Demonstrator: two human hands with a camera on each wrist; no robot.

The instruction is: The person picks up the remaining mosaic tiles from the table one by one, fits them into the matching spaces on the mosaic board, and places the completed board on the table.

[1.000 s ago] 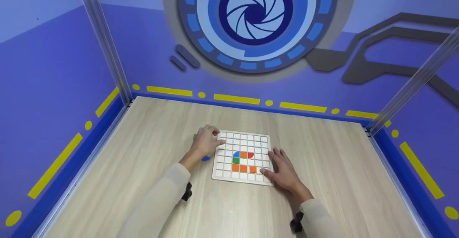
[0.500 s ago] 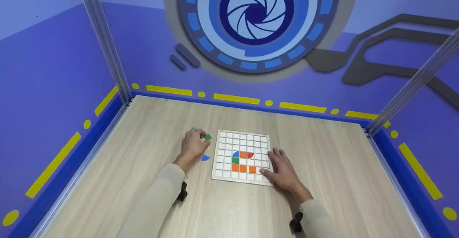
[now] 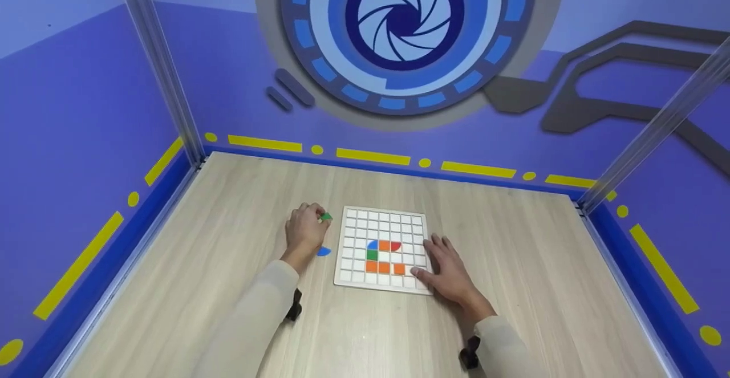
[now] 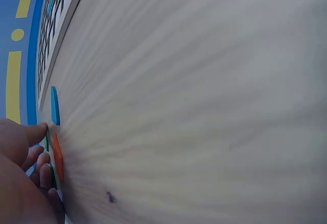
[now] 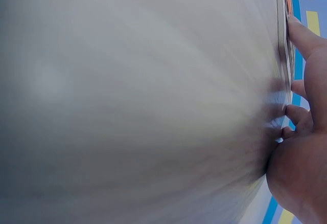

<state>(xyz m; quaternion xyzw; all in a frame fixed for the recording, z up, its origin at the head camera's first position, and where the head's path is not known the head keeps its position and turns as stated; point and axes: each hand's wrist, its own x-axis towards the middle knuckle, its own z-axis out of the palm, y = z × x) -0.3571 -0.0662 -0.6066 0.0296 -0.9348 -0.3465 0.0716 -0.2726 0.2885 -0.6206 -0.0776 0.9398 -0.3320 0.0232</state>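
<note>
Pinches a green tile (image 3: 326, 216) in the curled left hand (image 3: 305, 230), off the upper left edge of the board (image 3: 365, 286). Has a loose blue tile (image 3: 324, 251) and orange tile (image 4: 59, 157) on the table (image 3: 513, 241) nearby, probably left to place. Shows a blue-orange-red row (image 3: 385, 246), a green square (image 3: 372, 255) and three orange squares (image 3: 384, 267) already on the board. Rests the right hand (image 3: 450, 267) at the board's right edge, fingers fairly straight, thumb on top, pinching nothing. Cannot tell what lies under that thumb, or whether a green sliver (image 4: 52, 177) behind the left fingers is another tile.
</note>
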